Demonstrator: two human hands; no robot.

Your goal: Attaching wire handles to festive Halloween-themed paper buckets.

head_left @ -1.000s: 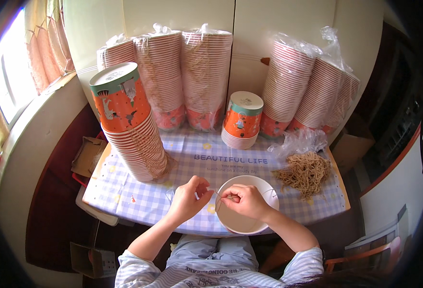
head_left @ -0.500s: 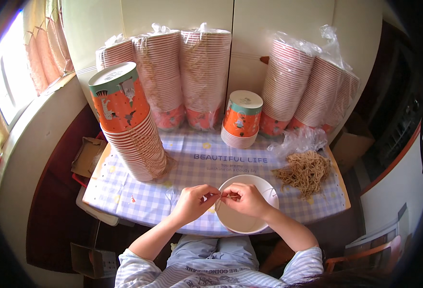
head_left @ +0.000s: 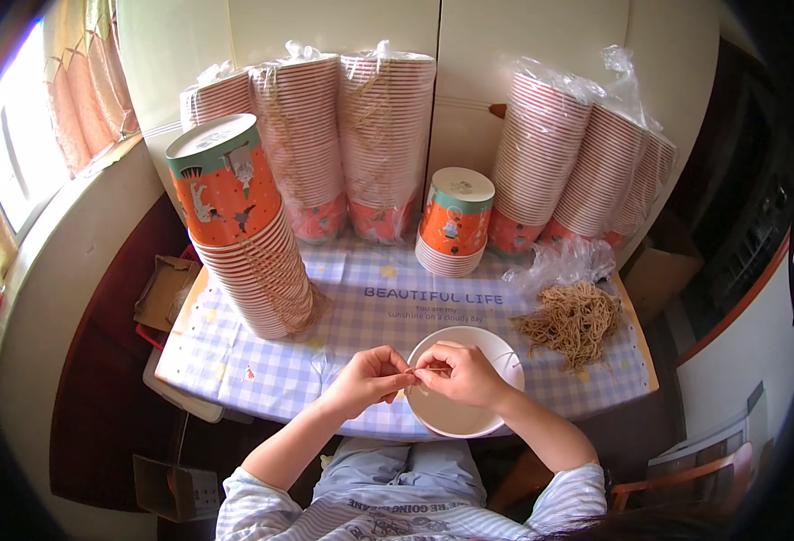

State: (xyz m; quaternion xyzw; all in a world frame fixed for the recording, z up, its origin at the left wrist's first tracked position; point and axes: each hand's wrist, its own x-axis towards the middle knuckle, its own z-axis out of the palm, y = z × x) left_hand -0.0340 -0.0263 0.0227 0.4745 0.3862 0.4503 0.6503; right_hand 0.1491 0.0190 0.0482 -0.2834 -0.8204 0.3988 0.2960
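Note:
A white paper bucket [head_left: 455, 417] stands mouth up at the table's near edge, with a string [head_left: 510, 359] reaching its right rim. Over its left rim my two hands meet. The fingers of my left hand [head_left: 370, 379] are pinched on the string's end. Close against it, my right hand [head_left: 464, 371] pinches the same string above the bucket's opening. The exact loop or knot between the fingertips is too small to make out. To the right lies a tangled heap of tan strings [head_left: 573, 325].
A tall stack of upside-down orange buckets [head_left: 225, 194] stands at the left, strings hanging down its side. A short stack [head_left: 456, 216] stands at the back middle. Plastic-wrapped stacks [head_left: 383, 135] line the back. A crumpled clear bag [head_left: 564, 263] lies behind the string heap on the checked tablecloth [head_left: 352, 316].
My left fingers have shifted slightly and closed more tightly at the string by the left rim. My right hand and the bucket have hardly moved.

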